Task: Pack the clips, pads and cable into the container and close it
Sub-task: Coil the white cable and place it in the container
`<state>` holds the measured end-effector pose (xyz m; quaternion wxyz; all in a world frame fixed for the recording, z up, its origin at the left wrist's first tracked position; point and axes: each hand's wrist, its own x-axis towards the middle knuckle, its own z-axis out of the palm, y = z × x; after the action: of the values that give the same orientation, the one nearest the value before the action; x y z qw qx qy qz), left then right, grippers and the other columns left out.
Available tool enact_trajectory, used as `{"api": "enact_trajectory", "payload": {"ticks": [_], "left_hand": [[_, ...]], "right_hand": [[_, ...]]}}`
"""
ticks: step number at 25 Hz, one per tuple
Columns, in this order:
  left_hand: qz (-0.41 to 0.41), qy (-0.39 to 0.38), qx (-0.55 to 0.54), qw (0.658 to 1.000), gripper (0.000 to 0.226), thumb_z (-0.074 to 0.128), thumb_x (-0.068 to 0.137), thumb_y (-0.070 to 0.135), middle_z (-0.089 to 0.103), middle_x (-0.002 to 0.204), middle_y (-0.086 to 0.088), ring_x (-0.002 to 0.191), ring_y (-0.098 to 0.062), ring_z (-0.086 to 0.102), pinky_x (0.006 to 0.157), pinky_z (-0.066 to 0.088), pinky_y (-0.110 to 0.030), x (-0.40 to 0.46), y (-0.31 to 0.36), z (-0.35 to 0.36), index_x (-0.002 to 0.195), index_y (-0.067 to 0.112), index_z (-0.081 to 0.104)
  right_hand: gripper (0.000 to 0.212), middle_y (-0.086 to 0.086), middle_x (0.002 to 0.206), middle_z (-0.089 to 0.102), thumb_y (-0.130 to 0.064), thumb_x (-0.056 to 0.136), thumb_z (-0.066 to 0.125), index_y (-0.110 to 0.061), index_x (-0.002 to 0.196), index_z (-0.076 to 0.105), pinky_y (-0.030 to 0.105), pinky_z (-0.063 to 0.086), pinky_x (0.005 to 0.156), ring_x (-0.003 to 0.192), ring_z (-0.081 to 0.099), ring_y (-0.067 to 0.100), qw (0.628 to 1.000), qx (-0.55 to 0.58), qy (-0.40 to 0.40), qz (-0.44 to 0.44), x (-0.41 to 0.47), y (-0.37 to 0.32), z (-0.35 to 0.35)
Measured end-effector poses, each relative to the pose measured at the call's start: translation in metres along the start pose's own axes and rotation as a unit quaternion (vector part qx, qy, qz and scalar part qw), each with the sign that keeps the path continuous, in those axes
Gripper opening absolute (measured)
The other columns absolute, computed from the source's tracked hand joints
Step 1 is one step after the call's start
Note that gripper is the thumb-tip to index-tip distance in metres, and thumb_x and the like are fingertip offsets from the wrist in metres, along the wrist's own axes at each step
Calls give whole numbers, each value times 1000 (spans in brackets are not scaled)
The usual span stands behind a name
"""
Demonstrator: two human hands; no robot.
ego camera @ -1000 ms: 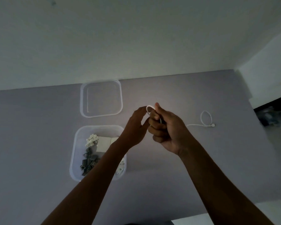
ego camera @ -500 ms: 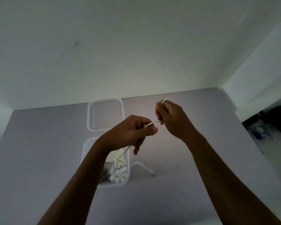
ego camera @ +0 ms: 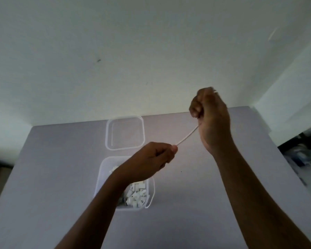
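Observation:
A thin white cable (ego camera: 187,136) runs taut between my two hands above the table. My left hand (ego camera: 151,163) pinches it low, over the clear plastic container (ego camera: 100,177). My right hand (ego camera: 210,115) is a fist around the cable's other part, raised higher and to the right. A loose length of cable hangs down past the container's right wall. Inside the container lie several white clips (ego camera: 136,194) and some darker ones, partly hidden by my left forearm. The clear lid (ego camera: 125,133) rests flat on the table behind the container.
The grey table (ego camera: 43,177) meets a white wall at the back. Its right edge drops off to a dark floor area with blurred objects (ego camera: 302,155). A small dark speck lies on the table right of the container.
My right hand has risen and moved right, drawing the cable taut. My left hand stays over the container, sliding along the cable. The view has tilted upward.

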<state>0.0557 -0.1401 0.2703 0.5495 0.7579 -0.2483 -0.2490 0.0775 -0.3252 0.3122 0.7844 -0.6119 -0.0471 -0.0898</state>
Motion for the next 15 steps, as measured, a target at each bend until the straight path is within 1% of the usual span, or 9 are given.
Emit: {"api": "enact_trajectory", "payload": {"ticks": [2, 3, 5, 7, 10, 11, 13, 14, 15], "left_hand": [[23, 20, 7, 1000, 41, 45, 99, 43, 35, 49, 6, 41, -10, 29, 43, 28, -19, -1, 14, -15, 62, 24, 46], [34, 42, 3, 999, 42, 47, 98, 45, 36, 49, 2, 41, -13, 29, 43, 28, -20, 0, 19, -25, 62, 25, 49], [51, 94, -28, 994, 42, 49, 96, 46, 35, 51, -5, 41, -15, 27, 44, 27, -21, 4, 21, -42, 60, 25, 53], [46, 131, -86, 987, 46, 48, 98, 46, 32, 50, -2, 42, -14, 23, 43, 24, -21, 7, 16, -43, 58, 23, 50], [0, 105, -46, 993, 48, 38, 97, 50, 33, 51, 5, 41, -11, 25, 43, 23, -22, 10, 11, -25, 62, 19, 45], [-1, 78, 9, 997, 47, 37, 97, 50, 34, 50, 8, 42, -8, 27, 43, 25, -22, 10, 12, -17, 63, 18, 45], [23, 31, 97, 995, 45, 36, 100, 45, 36, 50, 11, 44, -4, 30, 48, 28, -17, 7, 20, -10, 64, 18, 44], [35, 32, 116, 992, 44, 37, 101, 41, 37, 50, 12, 45, -3, 32, 49, 29, -15, 5, 27, -14, 63, 19, 43], [45, 52, 124, 990, 43, 39, 101, 37, 39, 50, 11, 45, -3, 33, 50, 30, -15, 4, 32, -24, 62, 21, 44]], "right_hand": [[45, -6, 61, 47, -44, 104, 34, -11, 79, 53, 33, 38, 60, 55, 42, 9, 950, -283, -99, 89, 1, 14, -1], [49, -5, 59, 45, -47, 104, 32, -12, 76, 52, 32, 35, 57, 52, 40, 9, 925, -296, -179, 160, -4, 16, -1], [53, 0, 58, 34, -52, 102, 27, -13, 69, 45, 32, 23, 54, 52, 28, 14, 896, -142, -309, 285, -18, 9, 2], [53, 0, 58, 29, -53, 101, 27, -13, 70, 44, 29, 19, 50, 51, 22, 14, 874, 111, -336, 333, -23, -8, 9], [39, -2, 61, 29, -39, 104, 34, -14, 76, 45, 24, 28, 52, 54, 27, 11, 836, 470, -191, 208, -14, -20, 17], [38, -1, 62, 30, -37, 105, 31, -15, 76, 44, 25, 30, 54, 55, 28, 12, 878, 444, -122, 131, -8, -17, 18], [41, 2, 63, 37, -38, 105, 29, -14, 75, 44, 29, 35, 57, 57, 35, 16, 992, 115, -36, 28, 2, 1, 13], [44, 3, 65, 45, -42, 104, 31, -12, 76, 47, 32, 41, 60, 58, 43, 17, 994, -102, -42, 24, 3, 10, 12], [47, 2, 68, 53, -48, 102, 32, -12, 78, 51, 35, 46, 65, 61, 52, 17, 957, -273, -79, 53, 2, 19, 9]]}}
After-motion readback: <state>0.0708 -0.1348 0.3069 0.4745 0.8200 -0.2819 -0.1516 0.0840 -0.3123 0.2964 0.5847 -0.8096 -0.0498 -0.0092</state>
